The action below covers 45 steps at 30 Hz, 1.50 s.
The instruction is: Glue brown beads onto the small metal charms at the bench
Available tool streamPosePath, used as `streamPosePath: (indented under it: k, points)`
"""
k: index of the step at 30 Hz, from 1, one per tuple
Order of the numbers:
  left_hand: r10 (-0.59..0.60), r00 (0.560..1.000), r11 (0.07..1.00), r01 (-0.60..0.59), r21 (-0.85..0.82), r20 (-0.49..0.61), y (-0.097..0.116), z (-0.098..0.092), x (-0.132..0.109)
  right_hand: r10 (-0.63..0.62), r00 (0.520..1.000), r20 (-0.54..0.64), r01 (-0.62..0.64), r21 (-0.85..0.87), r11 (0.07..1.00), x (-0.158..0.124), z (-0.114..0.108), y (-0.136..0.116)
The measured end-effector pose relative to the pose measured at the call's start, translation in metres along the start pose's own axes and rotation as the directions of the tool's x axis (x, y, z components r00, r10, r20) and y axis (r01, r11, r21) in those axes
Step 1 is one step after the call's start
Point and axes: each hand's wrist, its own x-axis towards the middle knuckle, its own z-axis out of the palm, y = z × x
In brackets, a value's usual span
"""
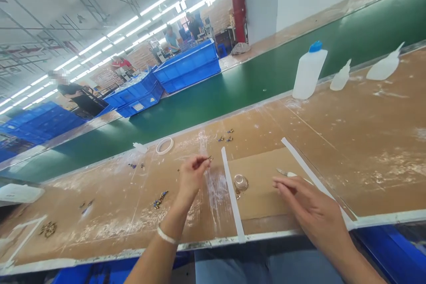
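Observation:
My left hand (pixel 193 177) is closed in a pinch on a small metal piece (pixel 211 158), held above the brown work surface left of a taped cardboard sheet (pixel 262 204). Thumb and forefinger of my right hand (pixel 309 202) are pressed together over that sheet; whatever is between them is too small or hidden to name. Just behind these fingers shows a pointed metal tip with a white body (pixel 289 174), partly covered by the hand; I cannot tell whether the hand touches it. On the sheet's left side sits a small round cup (pixel 240 182), with tiny gold-coloured pieces (pixel 238 194) beside it.
Small blue-and-gold parts (pixel 160 199) lie in groups on the table, near a tape roll (pixel 164 145). A blue-capped bottle (pixel 309 71) and two squeeze bottles (pixel 341 76) stand at the back right. Beyond runs a green conveyor belt (pixel 199 97) with blue crates (pixel 186 64); several people are farther off.

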Motion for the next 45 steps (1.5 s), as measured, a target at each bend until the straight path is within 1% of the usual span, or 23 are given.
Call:
streamPosePath:
  k: [2,3,4,6,8,10,13,15,16,18,20,21,23,25,27,28,30,31,33,37,42,45]
  points:
    - [-0.003,1.0,1.0,0.003,0.016,0.013,-0.008,0.015,0.05,0.034,0.999,-0.024,-0.035,-0.041,0.999,-0.001,0.008,0.017]
    - [-0.008,1.0,0.999,0.007,0.033,0.026,-0.011,0.022,0.071,0.027,0.999,-0.025,-0.029,-0.069,0.997,-0.002,0.011,0.023]
    - [-0.016,0.999,0.998,0.014,0.057,0.038,-0.014,0.029,0.089,0.01,1.0,-0.014,-0.012,-0.1,0.995,-0.004,0.013,0.028]
    - [-0.039,0.997,0.994,0.03,0.109,0.073,-0.017,0.04,0.117,-0.041,0.999,-0.003,0.04,-0.16,0.986,-0.007,0.016,0.034]
    - [-0.057,0.992,0.987,0.039,0.158,0.112,-0.021,0.049,0.135,-0.106,0.994,0.011,0.106,-0.202,0.974,-0.009,0.017,0.038]
    - [-0.066,0.987,0.979,0.036,0.2,0.147,-0.024,0.054,0.145,-0.147,0.989,0.023,0.148,-0.223,0.963,-0.009,0.017,0.04]
    - [-0.073,0.98,0.965,0.023,0.261,0.183,-0.024,0.056,0.151,-0.137,0.99,0.036,0.142,-0.228,0.963,-0.008,0.016,0.04]
    - [-0.072,0.979,0.952,0.011,0.306,0.188,-0.021,0.049,0.151,-0.109,0.993,0.034,0.113,-0.218,0.969,-0.007,0.015,0.038]
    - [-0.066,0.981,0.944,0.002,0.33,0.182,-0.018,0.042,0.15,-0.093,0.995,0.031,0.097,-0.21,0.973,-0.007,0.015,0.037]
    - [-0.04,0.987,0.925,-0.024,0.378,0.158,-0.014,0.022,0.141,-0.055,0.998,0.026,0.06,-0.195,0.979,-0.009,0.013,0.036]
    - [-0.006,0.991,0.903,-0.053,0.427,0.136,-0.012,-0.004,0.122,-0.013,0.999,0.037,0.02,-0.185,0.983,-0.012,0.011,0.036]
    - [0.007,0.991,0.89,-0.066,0.451,0.132,-0.013,-0.019,0.108,0.006,0.999,0.051,0.003,-0.183,0.983,-0.013,0.01,0.036]
    - [0.012,0.99,0.861,-0.083,0.502,0.143,-0.02,-0.045,0.07,0.028,0.997,0.071,-0.014,-0.187,0.982,-0.015,0.009,0.038]
    - [0.009,0.988,0.828,-0.095,0.553,0.156,-0.031,-0.065,0.028,0.028,0.998,0.063,-0.015,-0.196,0.981,-0.016,0.01,0.039]
    - [0.019,0.989,0.79,-0.105,0.604,0.147,-0.044,-0.077,-0.009,0.025,0.999,0.034,-0.017,-0.203,0.979,-0.017,0.012,0.039]
    - [0.026,0.99,0.772,-0.107,0.626,0.137,-0.051,-0.081,-0.024,0.03,0.999,0.023,-0.025,-0.204,0.979,-0.017,0.012,0.038]
    - [0.044,0.992,0.742,-0.111,0.661,0.117,-0.063,-0.085,-0.043,0.051,0.998,0.027,-0.045,-0.202,0.978,-0.017,0.014,0.038]
    - [0.054,0.992,0.73,-0.115,0.674,0.111,-0.068,-0.086,-0.047,0.062,0.997,0.036,-0.053,-0.201,0.978,-0.018,0.014,0.038]
    - [0.075,0.991,0.709,-0.13,0.693,0.11,-0.077,-0.086,-0.049,0.084,0.995,0.046,-0.073,-0.2,0.977,-0.019,0.013,0.039]
    - [0.125,0.982,0.66,-0.187,0.728,0.139,-0.086,-0.084,-0.041,0.117,0.992,0.036,-0.108,-0.2,0.974,-0.02,0.011,0.036]
    - [0.185,0.96,0.56,-0.279,0.78,0.21,-0.086,-0.081,-0.038,0.126,0.991,0.049,-0.117,-0.161,0.98,-0.016,0.012,0.026]
    - [0.223,0.941,0.492,-0.335,0.804,0.255,-0.084,-0.079,-0.037,0.118,0.992,0.04,-0.11,-0.163,0.98,-0.014,0.011,0.024]
